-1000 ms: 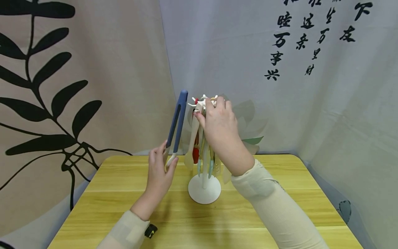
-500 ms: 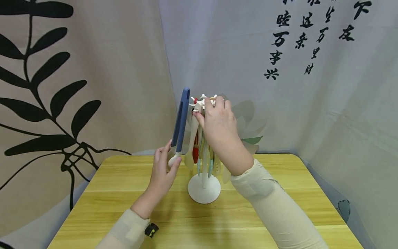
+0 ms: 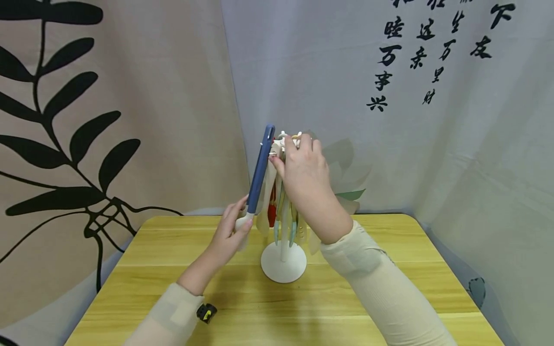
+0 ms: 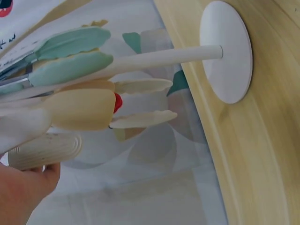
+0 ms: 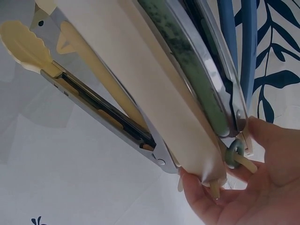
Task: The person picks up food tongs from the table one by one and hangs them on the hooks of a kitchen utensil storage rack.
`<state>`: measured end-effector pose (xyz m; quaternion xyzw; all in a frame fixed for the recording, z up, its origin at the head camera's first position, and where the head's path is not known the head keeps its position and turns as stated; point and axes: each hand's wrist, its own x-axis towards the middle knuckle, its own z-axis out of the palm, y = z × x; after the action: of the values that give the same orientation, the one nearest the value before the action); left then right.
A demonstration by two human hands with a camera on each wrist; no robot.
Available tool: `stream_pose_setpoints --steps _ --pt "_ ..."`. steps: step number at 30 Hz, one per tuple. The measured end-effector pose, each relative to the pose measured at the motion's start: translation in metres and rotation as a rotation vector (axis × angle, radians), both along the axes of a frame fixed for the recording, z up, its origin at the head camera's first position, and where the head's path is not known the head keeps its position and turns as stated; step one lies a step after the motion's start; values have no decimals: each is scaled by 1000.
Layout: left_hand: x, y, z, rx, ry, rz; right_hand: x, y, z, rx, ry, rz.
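My left hand (image 3: 229,230) holds a pair of blue tongs (image 3: 261,168) near the pale tips, with the blue handle end pointing up. The two blue arms are seen nearly edge-on, leaning toward a white utensil stand (image 3: 283,264) and overlapping its left side. One ridged, cream tong tip (image 4: 47,152) shows at my left fingers in the left wrist view. My right hand (image 3: 305,173) grips the top of the stand, fingers around its hooks. Close to it in the right wrist view hang a green metal-edged utensil (image 5: 192,65) and a cream handle (image 5: 154,93).
Mint-tipped tongs (image 4: 70,51), a red-ended utensil (image 3: 271,215) and yellow-tipped tongs (image 5: 26,47) hang among several others around the pole. The stand's round base rests on a wooden table (image 3: 368,307). A printed curtain (image 3: 173,96) hangs behind.
My left hand has moved the blue tongs rightward to overlap the stand. Their spread arms now look closed together. My right hand stays at the stand's top.
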<state>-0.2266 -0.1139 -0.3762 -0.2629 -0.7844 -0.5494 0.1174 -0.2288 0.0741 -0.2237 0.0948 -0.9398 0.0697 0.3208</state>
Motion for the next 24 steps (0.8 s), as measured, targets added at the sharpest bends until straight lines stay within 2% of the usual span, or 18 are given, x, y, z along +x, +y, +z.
stream_pose_setpoints --steps 4,6,10,14,19,24 --pt "6 -2 11 -13 -11 -28 0 -1 0 -2 0 3" --pt "6 -3 10 -16 -18 -38 0 -1 -1 -3 1 4" --pt "-5 -6 -2 -25 -19 -45 0 -1 -1 -2 -10 4" --pt "-18 -7 -14 -80 -10 -3 1 0 -1 6 -16 4" --pt "-28 -5 -15 -165 9 71 0 0 -1 10 -7 7" --pt "-35 3 -13 -192 -14 73 0 1 -1 7 -2 10"
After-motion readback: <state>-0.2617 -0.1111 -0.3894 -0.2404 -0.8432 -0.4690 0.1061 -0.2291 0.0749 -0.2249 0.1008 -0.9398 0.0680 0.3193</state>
